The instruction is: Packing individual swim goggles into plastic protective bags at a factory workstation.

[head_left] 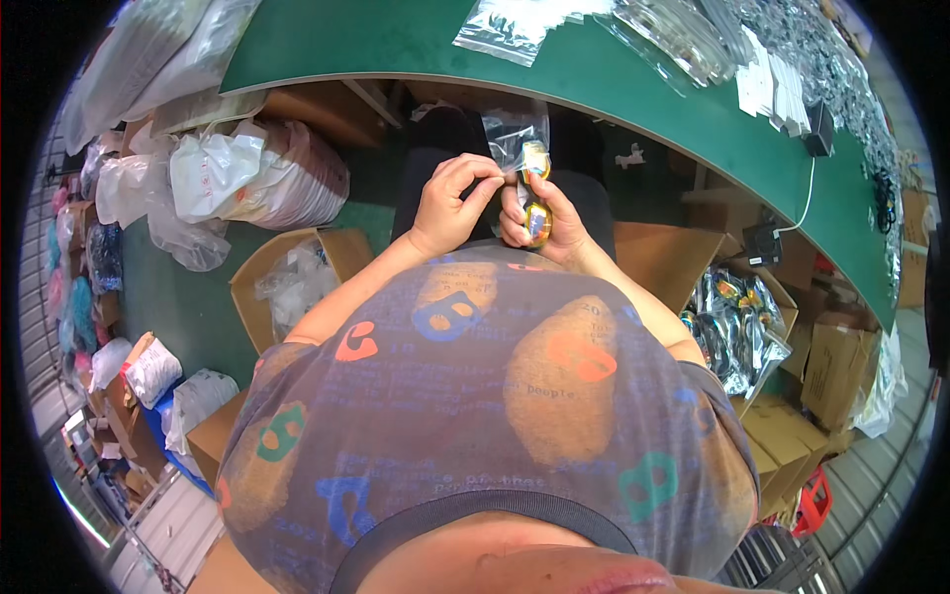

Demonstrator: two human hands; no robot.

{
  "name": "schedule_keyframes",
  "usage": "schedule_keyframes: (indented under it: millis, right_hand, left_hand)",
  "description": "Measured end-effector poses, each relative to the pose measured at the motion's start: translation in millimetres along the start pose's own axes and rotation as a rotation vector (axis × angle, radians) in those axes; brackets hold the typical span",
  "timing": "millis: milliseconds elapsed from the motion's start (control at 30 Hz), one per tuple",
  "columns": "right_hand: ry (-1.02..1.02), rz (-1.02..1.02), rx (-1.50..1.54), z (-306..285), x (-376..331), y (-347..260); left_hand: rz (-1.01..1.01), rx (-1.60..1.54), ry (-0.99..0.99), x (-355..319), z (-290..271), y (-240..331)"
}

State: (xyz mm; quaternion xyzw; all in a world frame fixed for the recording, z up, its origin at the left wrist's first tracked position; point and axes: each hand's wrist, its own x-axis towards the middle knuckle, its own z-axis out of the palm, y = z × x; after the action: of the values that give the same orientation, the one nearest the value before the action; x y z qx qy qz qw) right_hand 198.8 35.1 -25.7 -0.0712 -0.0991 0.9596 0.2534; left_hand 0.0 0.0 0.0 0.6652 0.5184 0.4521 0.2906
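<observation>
Above my lap, my left hand (pixel 457 205) is closed in a pinch, thumb and forefinger meeting at the near edge of a small clear plastic bag (pixel 515 131). Close beside it, my right hand (pixel 556 220) is wrapped round a small dark item with a shiny gold label (pixel 537 224). A second gold-labelled piece (pixel 535 158) shows above that hand's thumb, against the bag. Whether the two pieces are joined, and what they are, I cannot tell. Part of the bag's near edge is hidden behind the fingers.
A green table (pixel 396 49) curves across the front, with clear bags (pixel 500 35) and white slips (pixel 772 89) on it. An open carton (pixel 737 317) at my right holds bagged gold-and-black items. Another carton (pixel 297 272) stands left, near a large white sack (pixel 262 178). A white cable (pixel 807 198) hangs off the table.
</observation>
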Motion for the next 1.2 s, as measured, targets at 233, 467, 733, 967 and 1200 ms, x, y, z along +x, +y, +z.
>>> schedule_keyframes:
  millis: [233,467,733,967,1200]
  right_hand:
    - [0.467,-0.138,-0.995,28,-5,-3]
    - [0.429,0.013,-0.598,33,-11,-10]
    - [0.177,0.118,-0.327,-16,7,7]
    - [0.372,0.155,-0.520,1,-18,-5]
    - [0.433,0.055,-0.964,-7,-29,1]
  left_hand:
    - [0.048,-0.068,0.125,-5,14,5]
    - [0.221,0.093,-0.121,-2,-1,8]
    - [-0.423,-0.782,-0.193,-23,2,-38]
    - [-0.707,-0.860,-0.317,1,29,-35]
    - [-0.888,-1.152,-0.145,3,27,-45]
